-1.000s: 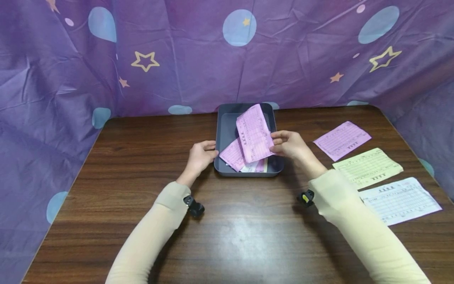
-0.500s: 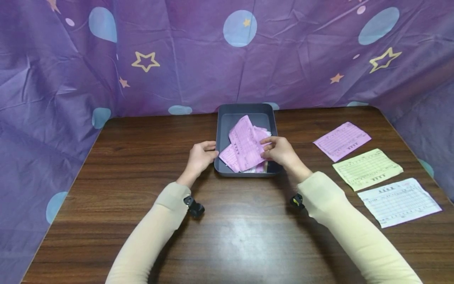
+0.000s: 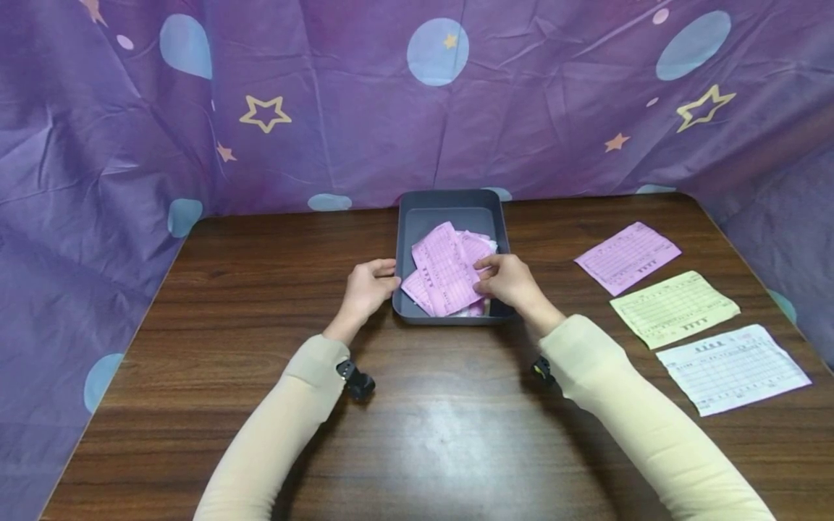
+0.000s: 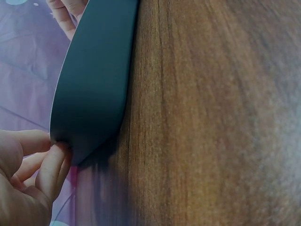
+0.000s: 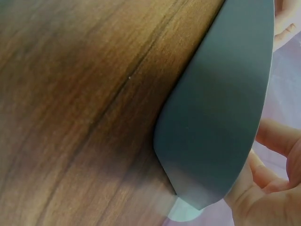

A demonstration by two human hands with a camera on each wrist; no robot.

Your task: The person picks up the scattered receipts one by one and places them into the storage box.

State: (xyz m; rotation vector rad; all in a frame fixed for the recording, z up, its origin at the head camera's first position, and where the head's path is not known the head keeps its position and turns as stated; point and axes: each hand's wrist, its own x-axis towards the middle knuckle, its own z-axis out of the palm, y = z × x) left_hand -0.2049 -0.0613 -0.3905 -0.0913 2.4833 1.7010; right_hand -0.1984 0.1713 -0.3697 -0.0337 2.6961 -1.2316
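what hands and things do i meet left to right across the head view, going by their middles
Left hand, dark gray tray, right hand, loose pink slip, yellow-green slip, white slip

High forward-down head view; close wrist views, tray wall (image 4: 91, 80) seemingly common

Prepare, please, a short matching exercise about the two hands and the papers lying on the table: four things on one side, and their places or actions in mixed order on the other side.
Column one
1. Left hand
2. Right hand
3. Yellow-green paper
4. Whitish paper

Column two
A. Holds the edge of the top pink paper
B. On the table, at the end of the row nearest the person
C. Grips the side of the dark grey tray
D. On the table, in the middle of the row

Right pairs: 1-C; 2-A; 3-D; 4-B
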